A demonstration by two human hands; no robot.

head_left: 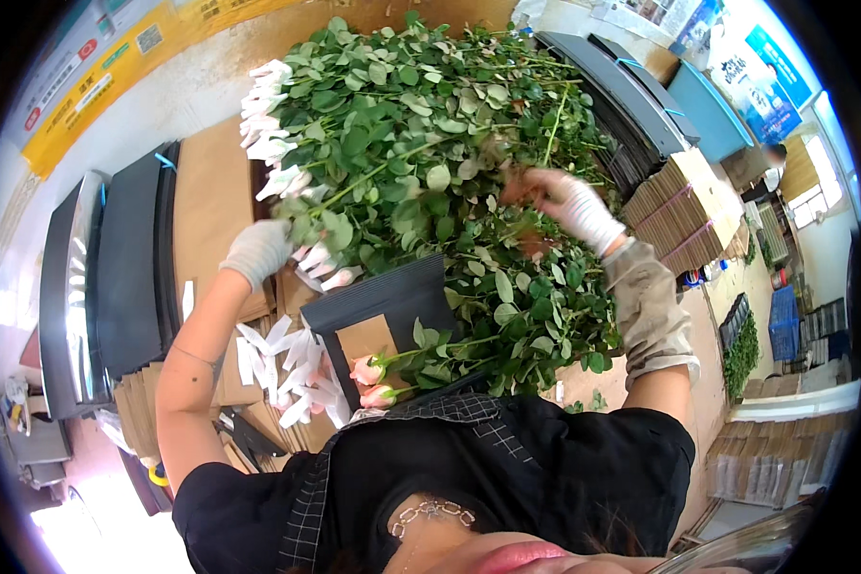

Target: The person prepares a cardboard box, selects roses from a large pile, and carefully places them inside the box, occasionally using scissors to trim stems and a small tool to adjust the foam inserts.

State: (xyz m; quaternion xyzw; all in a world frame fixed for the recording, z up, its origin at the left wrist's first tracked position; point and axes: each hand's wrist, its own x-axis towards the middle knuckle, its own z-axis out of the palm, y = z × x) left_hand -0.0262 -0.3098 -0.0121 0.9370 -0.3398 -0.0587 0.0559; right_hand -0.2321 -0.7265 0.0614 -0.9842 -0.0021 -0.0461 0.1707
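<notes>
A large heap of leafy rose stems lies before me, its flower heads wrapped in white sleeves along the left side. My left hand, in a whitish glove, is at the left edge of the heap beside the sleeved heads. Its fingers look curled in, and leaves partly hide what they hold. My right hand, also gloved, is over the stems on the right; its bare fingertips are smeared by motion among the leaves. Nearer my body, two pink roses rest on a black corrugated sheet with a brown patch.
Loose white sleeves lie left of the black sheet. Black panels and brown cardboard stand at the left. A stack of folded cardboard, dark boards and a blue bin are at the right.
</notes>
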